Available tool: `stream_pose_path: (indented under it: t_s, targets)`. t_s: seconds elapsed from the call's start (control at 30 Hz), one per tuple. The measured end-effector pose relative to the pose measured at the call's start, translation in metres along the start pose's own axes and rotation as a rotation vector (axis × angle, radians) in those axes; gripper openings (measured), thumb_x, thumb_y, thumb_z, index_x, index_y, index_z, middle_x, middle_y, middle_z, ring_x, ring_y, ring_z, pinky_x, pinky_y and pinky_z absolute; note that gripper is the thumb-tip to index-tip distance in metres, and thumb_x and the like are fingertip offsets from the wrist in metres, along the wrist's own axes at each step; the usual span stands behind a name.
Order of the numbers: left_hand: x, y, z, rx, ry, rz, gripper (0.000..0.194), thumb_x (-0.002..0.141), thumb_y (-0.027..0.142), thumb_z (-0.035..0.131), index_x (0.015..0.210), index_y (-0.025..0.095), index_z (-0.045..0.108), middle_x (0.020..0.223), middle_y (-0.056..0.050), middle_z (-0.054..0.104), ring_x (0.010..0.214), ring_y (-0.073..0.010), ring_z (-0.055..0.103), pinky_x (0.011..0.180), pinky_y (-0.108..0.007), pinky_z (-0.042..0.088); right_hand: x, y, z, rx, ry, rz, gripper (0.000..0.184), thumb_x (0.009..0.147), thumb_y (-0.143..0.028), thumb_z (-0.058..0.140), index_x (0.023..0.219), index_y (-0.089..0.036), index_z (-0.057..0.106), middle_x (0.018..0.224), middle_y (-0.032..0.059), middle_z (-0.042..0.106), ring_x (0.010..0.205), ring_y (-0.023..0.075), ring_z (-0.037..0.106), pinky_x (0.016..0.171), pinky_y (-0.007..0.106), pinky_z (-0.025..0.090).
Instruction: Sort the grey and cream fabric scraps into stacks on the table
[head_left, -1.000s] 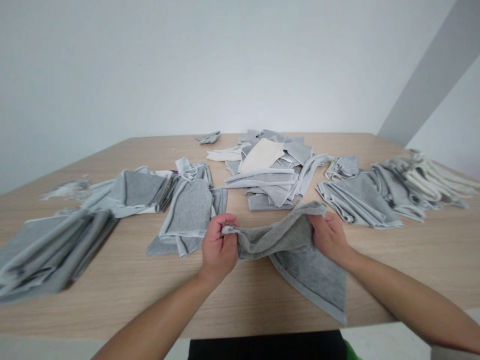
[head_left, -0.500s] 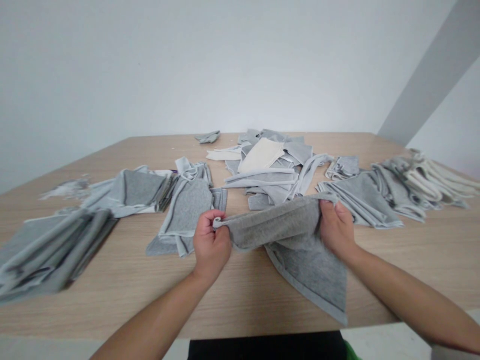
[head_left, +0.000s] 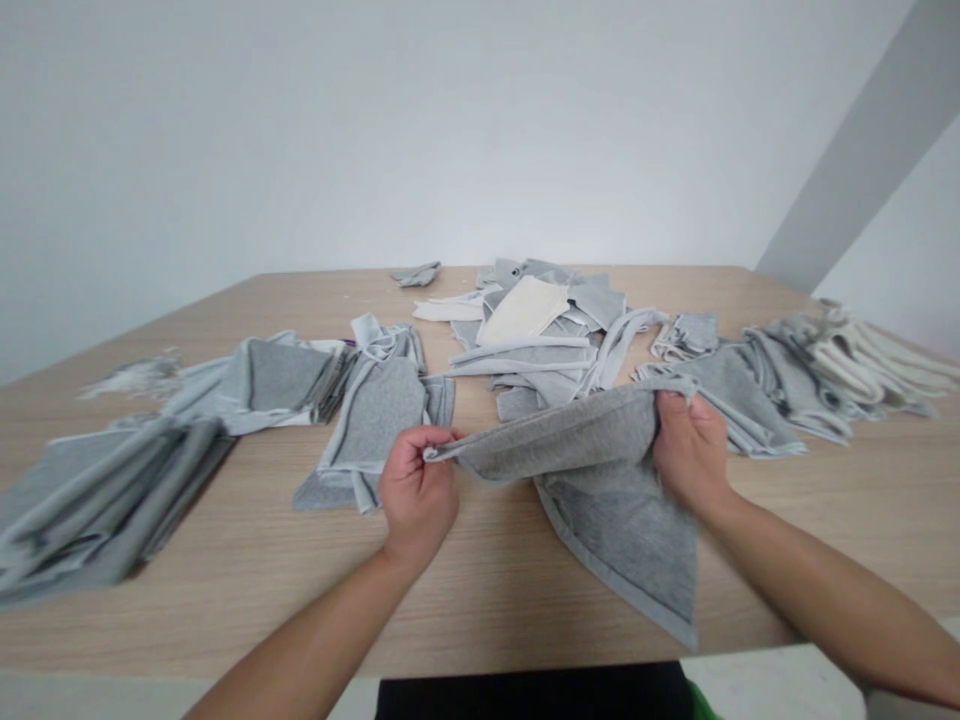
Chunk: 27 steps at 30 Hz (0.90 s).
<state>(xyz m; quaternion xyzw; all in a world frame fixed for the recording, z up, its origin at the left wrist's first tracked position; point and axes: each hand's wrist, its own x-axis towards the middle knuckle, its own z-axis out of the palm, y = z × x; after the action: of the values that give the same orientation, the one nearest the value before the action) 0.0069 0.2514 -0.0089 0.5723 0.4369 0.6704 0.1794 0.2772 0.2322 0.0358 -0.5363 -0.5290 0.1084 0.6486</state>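
Observation:
Between my two hands a grey piece of knit fabric [head_left: 570, 440] is stretched out above the table's front half. My left hand [head_left: 418, 490] is closed on its left end, thumb over the rolled edge. The upper right corner is pinched in my right hand [head_left: 690, 450], held slightly higher. From the right half a flap with a lighter hem hangs down toward the table edge. Just beyond my left hand lies a stack of grey fabric pieces [head_left: 382, 415]. Behind the stretched fabric is a loose heap of grey and cream pieces [head_left: 536, 345], its front partly hidden.
Folded grey bundles [head_left: 112, 490] lie at the left on the wooden table [head_left: 262, 560], with another folded pile [head_left: 277, 375] behind them. White scraps [head_left: 135, 378] sit at far left. More folded grey pieces [head_left: 742, 395] and cream-edged ones [head_left: 862, 350] lie right. A small grey piece [head_left: 416, 274] rests at the back.
My hands have moved apart, the left one leftward and the right one rightward and slightly up. The bunched fabric between them is now pulled out straighter.

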Motion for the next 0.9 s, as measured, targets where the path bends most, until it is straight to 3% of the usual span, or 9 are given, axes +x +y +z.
stream_pose_path:
  t_s: [0.23, 0.47, 0.67, 0.9]
  targets:
    - [0.002, -0.005, 0.001, -0.069, 0.030, 0.099, 0.004, 0.082, 0.019, 0.062, 0.085, 0.020, 0.059, 0.087, -0.001, 0.064, 0.082, -0.0155, 0.061, 0.077, -0.028, 0.048, 0.006, -0.002, -0.002, 0.059, -0.058, 0.011, 0.032, 0.090, -0.039, 0.049, 0.065, -0.019, 0.054, 0.062, -0.0033, 0.054, 0.060, 0.0133, 0.047, 0.058, 0.025, 0.036]
    - [0.004, 0.003, 0.002, -0.025, 0.099, 0.196, 0.006, 0.082, 0.018, 0.062, 0.081, 0.020, 0.057, 0.100, -0.004, 0.059, 0.096, -0.0191, 0.058, 0.089, -0.036, 0.044, 0.006, -0.001, -0.002, 0.152, -0.066, 0.063, 0.030, 0.087, -0.044, 0.054, 0.068, -0.019, 0.055, 0.063, -0.0036, 0.055, 0.059, 0.0131, 0.047, 0.056, 0.025, 0.036]
    - [0.003, 0.010, 0.000, 0.026, -0.005, 0.243, 0.020, 0.074, 0.017, 0.069, 0.087, 0.020, 0.053, 0.105, -0.005, 0.054, 0.097, -0.0196, 0.055, 0.087, -0.036, 0.042, 0.007, -0.003, 0.000, 0.187, -0.058, 0.080, 0.032, 0.088, -0.043, 0.054, 0.066, -0.019, 0.056, 0.060, -0.0039, 0.053, 0.058, 0.0128, 0.047, 0.056, 0.025, 0.037]
    - [0.003, 0.008, 0.001, 0.073, -0.029, 0.344, 0.025, 0.074, 0.013, 0.065, 0.092, 0.021, 0.052, 0.101, -0.005, 0.054, 0.095, -0.0200, 0.055, 0.084, -0.036, 0.044, 0.015, -0.006, 0.001, 0.237, -0.009, 0.047, 0.030, 0.086, -0.044, 0.056, 0.068, -0.020, 0.055, 0.062, -0.0031, 0.054, 0.070, 0.0169, 0.057, 0.066, 0.028, 0.045]
